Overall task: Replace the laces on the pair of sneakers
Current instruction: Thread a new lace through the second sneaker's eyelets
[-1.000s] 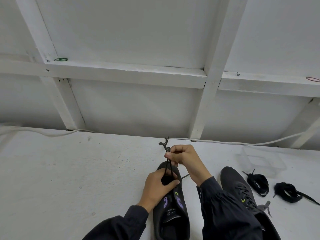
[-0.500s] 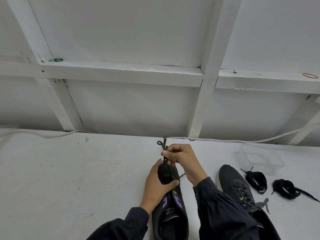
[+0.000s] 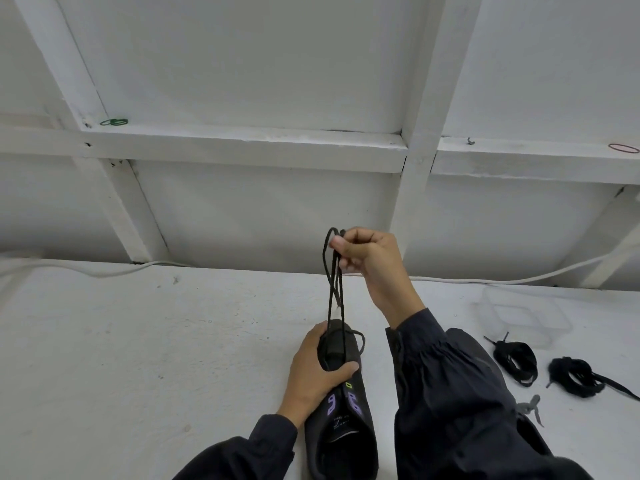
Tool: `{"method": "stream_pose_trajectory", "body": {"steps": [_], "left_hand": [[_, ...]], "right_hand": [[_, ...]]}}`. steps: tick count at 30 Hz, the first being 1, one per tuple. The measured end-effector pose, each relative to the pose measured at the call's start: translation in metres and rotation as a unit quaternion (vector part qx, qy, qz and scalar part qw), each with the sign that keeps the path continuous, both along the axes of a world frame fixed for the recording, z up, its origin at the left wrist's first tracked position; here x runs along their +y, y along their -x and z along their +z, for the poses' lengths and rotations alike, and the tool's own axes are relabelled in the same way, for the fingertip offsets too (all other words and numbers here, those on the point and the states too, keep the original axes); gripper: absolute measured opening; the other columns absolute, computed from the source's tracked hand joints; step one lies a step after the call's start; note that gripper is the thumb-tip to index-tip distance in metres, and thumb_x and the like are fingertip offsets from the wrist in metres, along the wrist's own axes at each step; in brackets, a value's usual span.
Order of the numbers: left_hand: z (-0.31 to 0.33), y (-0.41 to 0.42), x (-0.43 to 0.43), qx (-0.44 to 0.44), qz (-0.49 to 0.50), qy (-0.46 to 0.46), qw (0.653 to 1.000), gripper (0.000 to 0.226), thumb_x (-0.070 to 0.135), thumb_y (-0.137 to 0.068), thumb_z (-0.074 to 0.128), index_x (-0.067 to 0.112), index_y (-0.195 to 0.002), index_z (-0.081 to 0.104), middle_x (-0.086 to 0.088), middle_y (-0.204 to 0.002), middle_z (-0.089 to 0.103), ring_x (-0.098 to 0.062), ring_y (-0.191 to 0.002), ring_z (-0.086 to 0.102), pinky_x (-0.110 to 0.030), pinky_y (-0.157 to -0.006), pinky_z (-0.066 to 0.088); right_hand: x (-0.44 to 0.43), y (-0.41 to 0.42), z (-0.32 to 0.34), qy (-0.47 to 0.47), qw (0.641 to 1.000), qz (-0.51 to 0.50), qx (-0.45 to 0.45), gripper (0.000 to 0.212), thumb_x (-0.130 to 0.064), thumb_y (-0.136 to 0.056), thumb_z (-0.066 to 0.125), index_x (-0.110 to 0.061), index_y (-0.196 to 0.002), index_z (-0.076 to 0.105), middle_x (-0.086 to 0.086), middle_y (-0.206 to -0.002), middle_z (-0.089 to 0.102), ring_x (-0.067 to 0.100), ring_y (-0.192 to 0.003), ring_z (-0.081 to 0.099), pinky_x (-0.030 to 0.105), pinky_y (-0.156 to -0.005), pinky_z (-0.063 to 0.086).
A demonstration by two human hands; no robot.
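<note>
A thin black lace (image 3: pixel 334 295) is pinched by the right hand (image 3: pixel 369 259), a dark sneaker (image 3: pixel 346 431) gripped by the left hand (image 3: pixel 313 374), near a clear plastic tub (image 3: pixel 491 306).

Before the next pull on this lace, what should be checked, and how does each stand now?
1. Left hand grips the sneaker at its front: ok.
2. Right hand pinches the lace strands: ok.
3. Lace out of the sneaker: not ok, strands run down into it.
4. Spare laces nearby: ok, two black bundles lie on the table.
5. Second sneaker lacing: cannot tell, the right sleeve hides most of it.
</note>
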State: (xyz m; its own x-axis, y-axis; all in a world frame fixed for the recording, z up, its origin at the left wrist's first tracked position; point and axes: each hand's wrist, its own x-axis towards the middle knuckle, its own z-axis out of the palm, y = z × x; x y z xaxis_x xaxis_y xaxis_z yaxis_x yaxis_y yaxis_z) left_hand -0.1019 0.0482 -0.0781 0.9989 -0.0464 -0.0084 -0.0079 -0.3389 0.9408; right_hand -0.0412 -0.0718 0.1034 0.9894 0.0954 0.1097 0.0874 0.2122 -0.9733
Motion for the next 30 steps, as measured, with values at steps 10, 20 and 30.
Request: {"method": "stream_pose_trajectory", "body": {"steps": [10,20,30], "left_hand": [[0.005,0.002,0.0,-0.013,-0.014,-0.017,1.0,0.084,0.033,-0.074,0.083,0.022,-0.145,0.04,0.01,-0.143,0.047,-0.007,-0.131,0.045,-0.031,-0.112,0.038],[0.004,0.001,0.0,-0.049,-0.023,-0.037,0.998,0.07,0.033,-0.074,0.083,0.029,-0.134,0.048,0.012,-0.145,0.043,-0.005,-0.132,0.042,-0.027,-0.112,0.036],[0.003,-0.002,-0.002,-0.04,-0.013,-0.041,0.998,0.07,0.035,-0.071,0.082,0.036,-0.13,0.045,0.02,-0.127,0.052,0.004,-0.115,0.052,-0.016,-0.099,0.042]], "right_hand": [[0.002,-0.027,0.032,-0.154,0.988,0.007,0.013,0.016,-0.002,-0.089,0.064,-0.006,-0.074,0.061,-0.004,-0.068,0.067,0.004,-0.052,0.052,0.012,-0.051,0.044],[-0.035,-0.027,-0.054,0.359,0.919,-0.008,0.16,0.048,-0.041,-0.092,0.063,0.004,-0.109,0.067,0.015,-0.1,0.07,0.022,-0.068,0.066,0.025,-0.054,0.053],[-0.016,0.018,-0.105,0.335,0.924,0.072,0.171,0.026,-0.027,-0.085,0.075,-0.012,-0.065,0.066,0.0,-0.062,0.06,0.011,-0.047,0.048,0.016,-0.042,0.033]]}}
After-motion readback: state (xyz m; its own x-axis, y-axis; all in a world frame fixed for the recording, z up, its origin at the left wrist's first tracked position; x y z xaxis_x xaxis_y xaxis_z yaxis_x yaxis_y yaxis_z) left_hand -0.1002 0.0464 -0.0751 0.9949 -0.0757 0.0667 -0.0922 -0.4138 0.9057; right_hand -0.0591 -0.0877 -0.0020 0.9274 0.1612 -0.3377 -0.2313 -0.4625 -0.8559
